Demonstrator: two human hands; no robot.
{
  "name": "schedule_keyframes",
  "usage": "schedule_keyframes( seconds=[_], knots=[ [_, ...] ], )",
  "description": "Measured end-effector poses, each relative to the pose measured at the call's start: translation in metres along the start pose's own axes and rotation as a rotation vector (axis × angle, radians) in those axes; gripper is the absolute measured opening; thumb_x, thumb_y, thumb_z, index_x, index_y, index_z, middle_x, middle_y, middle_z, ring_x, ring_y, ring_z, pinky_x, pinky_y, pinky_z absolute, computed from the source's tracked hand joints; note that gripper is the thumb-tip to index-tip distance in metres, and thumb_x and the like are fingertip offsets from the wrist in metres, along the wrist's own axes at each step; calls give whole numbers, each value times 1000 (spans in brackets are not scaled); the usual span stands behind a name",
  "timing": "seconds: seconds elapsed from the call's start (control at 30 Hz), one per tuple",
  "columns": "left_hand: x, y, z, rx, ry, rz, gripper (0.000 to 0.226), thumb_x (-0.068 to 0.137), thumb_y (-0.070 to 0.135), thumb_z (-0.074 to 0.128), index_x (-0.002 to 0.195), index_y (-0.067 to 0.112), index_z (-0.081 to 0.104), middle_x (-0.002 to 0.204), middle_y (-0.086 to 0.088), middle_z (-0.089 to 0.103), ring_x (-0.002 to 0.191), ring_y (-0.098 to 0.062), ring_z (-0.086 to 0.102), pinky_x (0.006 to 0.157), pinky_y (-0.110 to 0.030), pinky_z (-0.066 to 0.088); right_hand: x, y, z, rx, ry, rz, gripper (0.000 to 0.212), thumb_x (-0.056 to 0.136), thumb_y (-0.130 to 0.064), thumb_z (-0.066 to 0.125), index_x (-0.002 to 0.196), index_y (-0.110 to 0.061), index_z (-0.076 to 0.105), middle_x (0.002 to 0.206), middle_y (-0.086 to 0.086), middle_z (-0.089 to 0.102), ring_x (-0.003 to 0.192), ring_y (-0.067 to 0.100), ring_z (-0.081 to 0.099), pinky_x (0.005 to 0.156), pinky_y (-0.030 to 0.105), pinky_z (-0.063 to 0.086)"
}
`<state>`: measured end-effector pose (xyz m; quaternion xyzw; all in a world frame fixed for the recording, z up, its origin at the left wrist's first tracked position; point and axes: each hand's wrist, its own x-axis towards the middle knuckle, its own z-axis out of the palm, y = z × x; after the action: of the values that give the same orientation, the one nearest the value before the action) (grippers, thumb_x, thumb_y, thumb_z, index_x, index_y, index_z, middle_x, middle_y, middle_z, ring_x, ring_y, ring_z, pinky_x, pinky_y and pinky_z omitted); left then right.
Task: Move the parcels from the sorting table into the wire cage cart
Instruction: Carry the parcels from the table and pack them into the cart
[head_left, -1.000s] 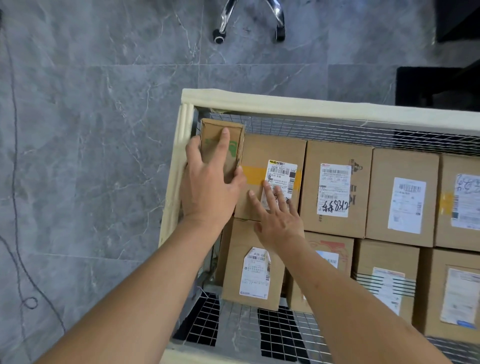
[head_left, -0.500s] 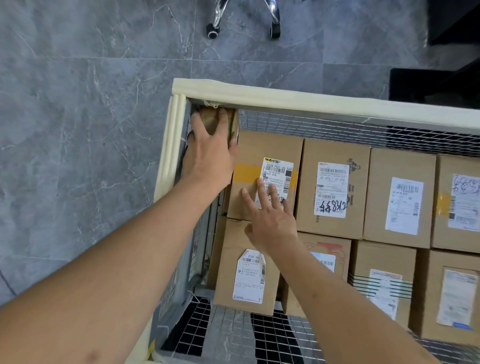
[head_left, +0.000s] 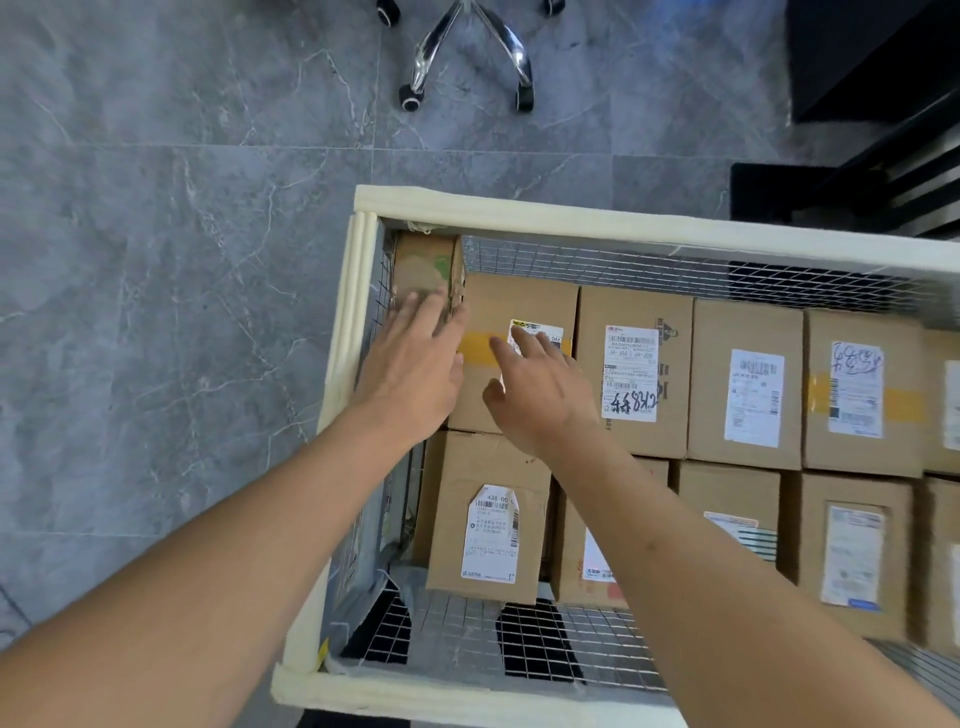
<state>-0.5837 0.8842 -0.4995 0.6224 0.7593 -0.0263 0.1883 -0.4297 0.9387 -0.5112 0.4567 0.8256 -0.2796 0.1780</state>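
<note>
One small brown parcel now stands wedged in the far left corner of the wire cage cart, between the mesh side wall and the neighbouring taped box; a second ago the left hand was gripping it above that gap, and half a second ago it was pushing it down. Now the left fingers lie straight and loose over the parcel's near end, blurred, touching it lightly or just lifting off; I cannot tell which. The right hand, which was pressing flat on the taped box to steady it, hovers over the label with fingers spread, grasping nothing. Judging by this, the parcel is placed and both hands are free to return to the table for the next parcel.
</note>
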Motion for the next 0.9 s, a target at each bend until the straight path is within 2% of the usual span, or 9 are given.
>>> schedule_keyframes(
  seconds=[0.17, 0.33, 0.6, 0.7, 0.8, 0.9],
  knots=[
    [-34, 3, -37, -54, -34, 71, 60, 102, 26, 57, 158, 21, 38, 167, -7, 27, 153, -38, 26, 124, -50, 27, -36, -21, -32, -14, 61, 35, 54, 103, -36, 45, 154, -21, 39, 165, 9, 34, 153, 33, 26, 117, 47, 32],
    [-66, 5, -85, -56, -91, 156, 64, 103, 35, 55, 161, 23, 31, 167, -6, 27, 154, -37, 22, 125, -50, 23, -89, -53, -70, -14, 147, 96, 50, 103, -39, 47, 149, -20, 46, 154, 7, 45, 144, 30, 37, 109, 45, 39],
    [-129, 18, -182, -38, -66, 355, 64, 102, 40, 54, 160, 24, 31, 165, -6, 30, 152, -33, 26, 124, -45, 27, -205, -113, -121, -16, 274, 267, 50, 104, -43, 45, 149, -21, 46, 153, 6, 46, 143, 29, 40, 112, 44, 37],
    [-151, 26, -221, 2, -59, 452, 64, 101, 43, 54, 158, 24, 33, 165, -5, 31, 151, -31, 28, 124, -46, 26, -253, -133, -138, -13, 338, 317, 47, 104, -44, 47, 145, -21, 48, 150, 5, 49, 137, 27, 45, 109, 42, 40],
    [-170, 37, -257, 52, -77, 527, 67, 101, 49, 51, 161, 28, 28, 169, -3, 23, 156, -31, 21, 124, -51, 24, -301, -147, -158, 29, 398, 375, 50, 104, -45, 47, 147, -21, 48, 155, 5, 45, 139, 27, 44, 108, 43, 42],
    [-192, 56, -296, 108, -44, 634, 68, 102, 49, 49, 161, 26, 27, 168, -3, 25, 154, -28, 24, 124, -47, 27, -349, -155, -182, 56, 466, 431, 51, 103, -47, 47, 147, -22, 48, 154, 5, 46, 134, 26, 49, 101, 41, 47]
  ],
)
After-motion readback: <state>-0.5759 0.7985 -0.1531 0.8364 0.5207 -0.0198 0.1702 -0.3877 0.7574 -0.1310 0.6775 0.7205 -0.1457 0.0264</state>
